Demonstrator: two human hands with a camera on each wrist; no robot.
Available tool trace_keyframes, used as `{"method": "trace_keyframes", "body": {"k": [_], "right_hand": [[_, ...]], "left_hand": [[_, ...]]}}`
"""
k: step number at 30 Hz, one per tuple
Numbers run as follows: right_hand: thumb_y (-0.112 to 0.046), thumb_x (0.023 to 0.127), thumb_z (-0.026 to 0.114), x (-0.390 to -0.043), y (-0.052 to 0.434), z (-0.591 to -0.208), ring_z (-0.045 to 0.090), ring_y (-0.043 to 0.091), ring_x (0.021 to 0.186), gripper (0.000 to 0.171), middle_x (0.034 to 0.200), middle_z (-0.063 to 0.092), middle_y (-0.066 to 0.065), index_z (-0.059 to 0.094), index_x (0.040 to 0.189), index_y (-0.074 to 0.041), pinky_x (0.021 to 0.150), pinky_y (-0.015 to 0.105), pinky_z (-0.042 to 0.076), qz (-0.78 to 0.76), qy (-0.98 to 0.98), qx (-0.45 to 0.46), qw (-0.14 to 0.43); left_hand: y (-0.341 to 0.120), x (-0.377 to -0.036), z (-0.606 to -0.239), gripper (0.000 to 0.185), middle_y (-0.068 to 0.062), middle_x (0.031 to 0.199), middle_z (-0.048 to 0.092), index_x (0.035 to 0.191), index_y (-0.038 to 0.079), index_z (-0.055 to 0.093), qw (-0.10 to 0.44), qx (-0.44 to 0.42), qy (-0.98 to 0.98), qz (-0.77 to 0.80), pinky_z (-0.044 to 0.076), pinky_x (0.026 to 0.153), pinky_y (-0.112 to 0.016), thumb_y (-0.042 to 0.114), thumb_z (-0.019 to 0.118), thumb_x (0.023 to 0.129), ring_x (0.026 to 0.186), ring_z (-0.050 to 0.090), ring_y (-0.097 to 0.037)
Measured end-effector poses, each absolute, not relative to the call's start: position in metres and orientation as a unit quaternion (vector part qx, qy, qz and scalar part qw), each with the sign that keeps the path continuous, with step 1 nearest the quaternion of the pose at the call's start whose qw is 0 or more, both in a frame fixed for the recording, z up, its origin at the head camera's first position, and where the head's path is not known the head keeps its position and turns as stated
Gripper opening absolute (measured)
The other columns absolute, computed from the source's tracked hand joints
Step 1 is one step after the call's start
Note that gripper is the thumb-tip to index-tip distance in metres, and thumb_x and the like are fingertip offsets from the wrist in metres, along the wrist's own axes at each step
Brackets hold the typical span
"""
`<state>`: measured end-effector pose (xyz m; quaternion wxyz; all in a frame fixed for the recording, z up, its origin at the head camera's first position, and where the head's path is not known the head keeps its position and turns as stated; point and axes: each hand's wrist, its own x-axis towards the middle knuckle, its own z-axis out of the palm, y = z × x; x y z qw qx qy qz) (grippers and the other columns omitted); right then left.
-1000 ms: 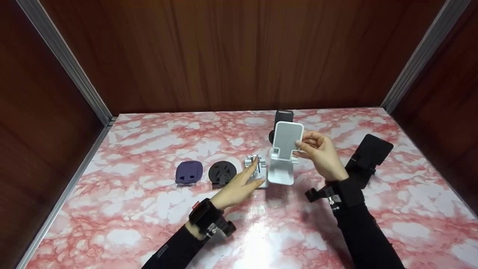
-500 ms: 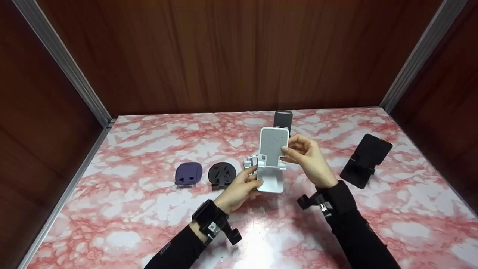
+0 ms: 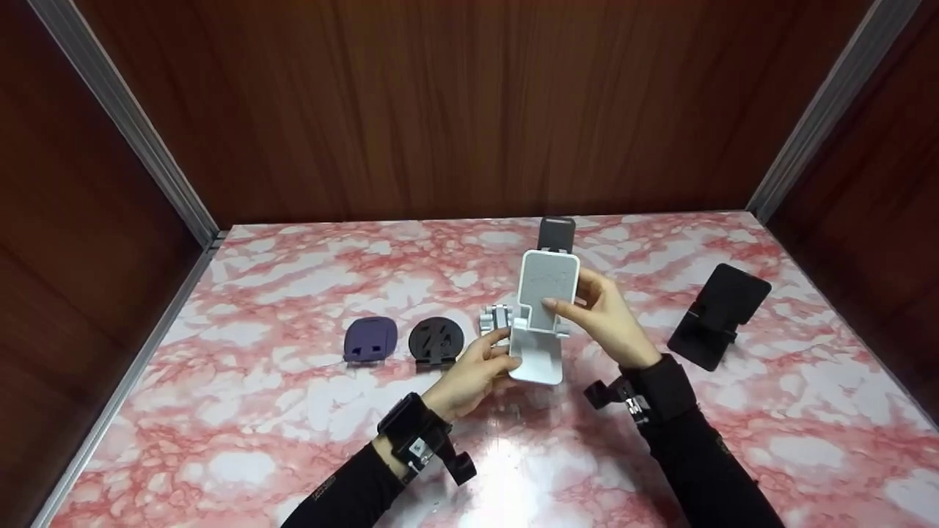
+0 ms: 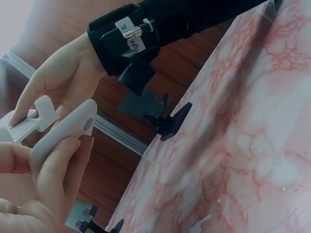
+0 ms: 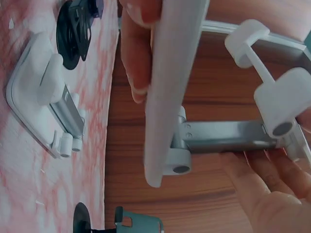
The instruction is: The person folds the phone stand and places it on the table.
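Both hands hold a white phone stand (image 3: 536, 363) up above the table, its grey-padded plate facing the head camera. My left hand (image 3: 468, 378) pinches the base by its left edge, thumb on top. On the upper plate, the right hand (image 3: 610, 323) has its thumb across the grey pad and its fingers behind. A silver metal arm (image 5: 226, 136) joins base and plate in the right wrist view, where right-hand fingers touch it. Just beyond my left fingers, a second white phone stand (image 3: 496, 317) lies folded on the table, partly hidden by that hand.
Left of the hands lie a round black folded stand (image 3: 436, 340) and a purple folded stand (image 3: 370, 339). A black phone stand (image 3: 720, 315) is at the right. Behind the held stand is a dark stand (image 3: 556, 233), mostly covered. Wood-grain panels (image 3: 469, 110) enclose the marbled table.
The right hand has brought the white phone stand left and slightly down. My left hand left the folded stand and took the held one's base. Lately the right thumb slid further across the pad.
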<state>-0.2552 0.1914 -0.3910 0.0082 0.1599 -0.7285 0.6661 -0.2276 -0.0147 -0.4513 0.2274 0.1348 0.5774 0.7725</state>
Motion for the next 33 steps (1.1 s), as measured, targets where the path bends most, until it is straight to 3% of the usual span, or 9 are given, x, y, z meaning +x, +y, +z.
{"method": "trace_keyframes", "body": {"k": [10, 19, 24, 33], "right_hand": [[0.003, 0.085, 0.072, -0.2550, 0.1919, -0.3860, 0.070, 0.013, 0.091, 0.043, 0.105, 0.072, 0.006, 0.058, 0.125, 0.008, 0.082, 0.028, 0.060, 0.645, -0.743, 0.176, 0.021], [0.014, 0.080, 0.071, -0.2559, 0.1879, -0.3899, 0.067, 0.005, 0.087, 0.038, 0.101, 0.070, 0.023, 0.061, 0.117, 0.011, 0.078, 0.024, 0.061, 0.606, -0.766, 0.174, 0.125], [0.017, 0.077, 0.071, -0.2550, 0.1868, -0.3902, 0.067, 0.004, 0.085, 0.031, 0.096, 0.070, 0.023, 0.062, 0.107, 0.012, 0.076, 0.024, 0.061, 0.581, -0.774, 0.191, 0.165], [0.013, 0.076, 0.075, -0.2552, 0.1867, -0.3925, 0.066, 0.004, 0.085, 0.027, 0.096, 0.070, 0.020, 0.061, 0.098, 0.009, 0.075, 0.025, 0.062, 0.543, -0.794, 0.200, 0.186]], "left_hand": [[-0.0151, -0.2281, -0.4513, 0.060, -0.036, 0.138, 0.048, 0.149, -0.009, 0.022, 0.230, 0.139, 0.584, 0.766, 0.053, 0.101, -0.045, -0.005, 0.046, 0.094, 0.116, 0.063, -0.035], [-0.0145, -0.2248, -0.4447, 0.059, -0.036, 0.138, 0.049, 0.148, -0.012, 0.024, 0.233, 0.147, 0.591, 0.758, 0.053, 0.101, -0.042, -0.006, 0.045, 0.093, 0.113, 0.065, -0.030], [-0.0143, -0.2241, -0.4428, 0.062, -0.037, 0.136, 0.050, 0.149, -0.012, 0.022, 0.224, 0.146, 0.592, 0.760, 0.054, 0.100, -0.044, -0.006, 0.046, 0.092, 0.111, 0.066, -0.031], [-0.0157, -0.2250, -0.4450, 0.062, -0.037, 0.136, 0.050, 0.150, -0.012, 0.021, 0.221, 0.135, 0.590, 0.765, 0.056, 0.097, -0.040, -0.007, 0.045, 0.093, 0.114, 0.065, -0.034]]}}
